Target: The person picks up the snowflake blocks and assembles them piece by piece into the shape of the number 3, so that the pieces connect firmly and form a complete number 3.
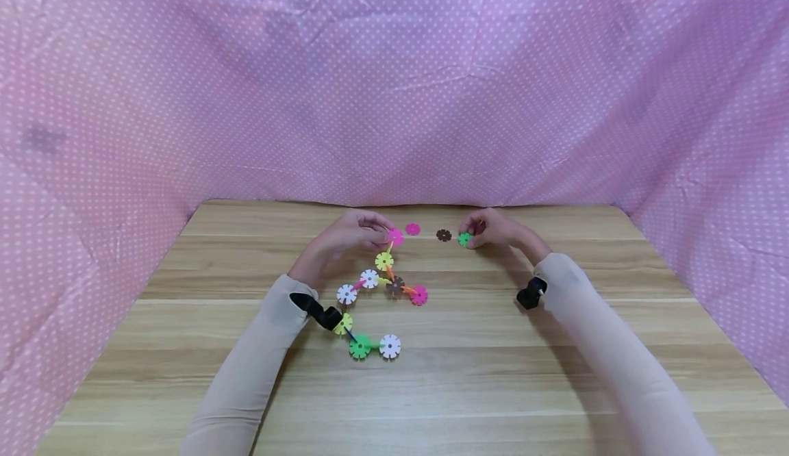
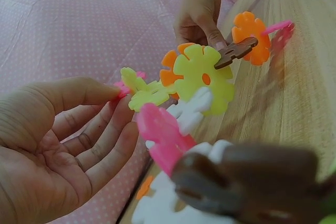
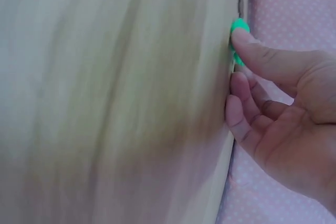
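Chain of interlocking snowflake discs (image 1: 360, 346), located left of centre on a wood-grain table (image 1: 468, 387). Its far end is a pink end disc (image 1: 395, 237), clamped between the thumb and fingertips of the left hand (image 1: 356, 231). From there a yellow disc (image 1: 384, 261) leads nearer to a dark brown disc (image 1: 395, 287), where the chain branches: a short arm runs right to a second pink disc (image 1: 419, 296), while a longer arm bends left through two white discs, then nearer to another yellow disc, a green one and, at its near right end, a white disc (image 1: 390, 346). Several connecting discs stand edge-on between these.

To the right, at the far side of the table, the right hand (image 1: 493, 227) has its thumb and fingers pinched on a loose green disc (image 1: 465, 239). Just left of it lies a loose brown disc (image 1: 444, 235); farther left, near the pink end disc, lies a loose pink disc (image 1: 412, 229).

Each sleeved wrist bears a black camera (image 1: 531, 294). A pink polka-dot cloth (image 1: 394, 86) hangs beyond the table.
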The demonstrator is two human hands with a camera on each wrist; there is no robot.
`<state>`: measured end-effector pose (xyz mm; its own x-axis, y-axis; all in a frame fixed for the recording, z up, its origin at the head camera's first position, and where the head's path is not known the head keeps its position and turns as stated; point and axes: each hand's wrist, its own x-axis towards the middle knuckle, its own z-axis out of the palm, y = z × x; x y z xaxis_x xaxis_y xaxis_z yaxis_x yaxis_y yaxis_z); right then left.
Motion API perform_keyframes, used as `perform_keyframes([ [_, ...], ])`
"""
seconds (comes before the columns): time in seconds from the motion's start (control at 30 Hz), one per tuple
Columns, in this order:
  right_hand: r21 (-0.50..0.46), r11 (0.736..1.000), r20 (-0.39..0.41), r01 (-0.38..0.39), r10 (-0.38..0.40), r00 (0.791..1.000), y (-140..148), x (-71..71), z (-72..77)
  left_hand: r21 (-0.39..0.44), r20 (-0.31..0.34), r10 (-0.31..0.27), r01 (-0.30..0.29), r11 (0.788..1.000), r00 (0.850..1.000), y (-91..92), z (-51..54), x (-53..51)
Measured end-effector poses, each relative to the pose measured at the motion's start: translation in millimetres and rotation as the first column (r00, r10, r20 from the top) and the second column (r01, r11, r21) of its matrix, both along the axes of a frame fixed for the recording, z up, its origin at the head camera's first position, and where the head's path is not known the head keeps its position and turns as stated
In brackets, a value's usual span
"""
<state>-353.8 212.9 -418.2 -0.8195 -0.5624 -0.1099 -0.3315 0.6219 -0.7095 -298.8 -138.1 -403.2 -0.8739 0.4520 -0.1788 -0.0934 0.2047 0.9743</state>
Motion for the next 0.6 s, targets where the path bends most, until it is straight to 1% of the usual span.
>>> perform_keyframes([
  [0.03, -0.005, 1.0, 0.01, 0.005, -0.004, 1.0, 0.0, 0.5, 0.1, 0.003, -0.001, 0.0, 0.0, 1.0, 1.0, 0.0, -0.1, -0.2],
  [0.13, -0.033, 0.999, 0.08, 0.03, -0.027, 0.996, -0.9, 1.7, 0.6, 0.007, -0.004, -0.001, 0.001, 1.0, 1.0, 0.3, -0.4, -0.5],
  [0.27, -0.078, 0.994, 0.193, 0.074, -0.058, 0.98, -6.1, 4.0, 2.0, 0.011, -0.008, -0.003, 0.003, 1.0, 1.0, 0.7, 0.7, -0.1],
  [0.37, -0.109, 0.99, 0.223, 0.084, -0.058, 0.973, -14.3, 7.6, 4.1, 0.015, -0.006, -0.007, 0.008, 1.0, 1.0, 0.4, 2.1, 0.5],
  [0.5, -0.167, 0.983, 0.232, 0.081, -0.04, 0.972, -28.5, 12.8, 6.7, 0.02, -0.003, -0.01, 0.01, 1.0, 1.0, -0.4, 2.9, 0.8],
  [0.6, -0.221, 0.97, 0.255, 0.105, -0.046, 0.966, -41.1, 16.1, 8.4, 0.022, -0.003, -0.007, 0.007, 1.0, 1.0, -0.4, 2.7, 0.6],
])
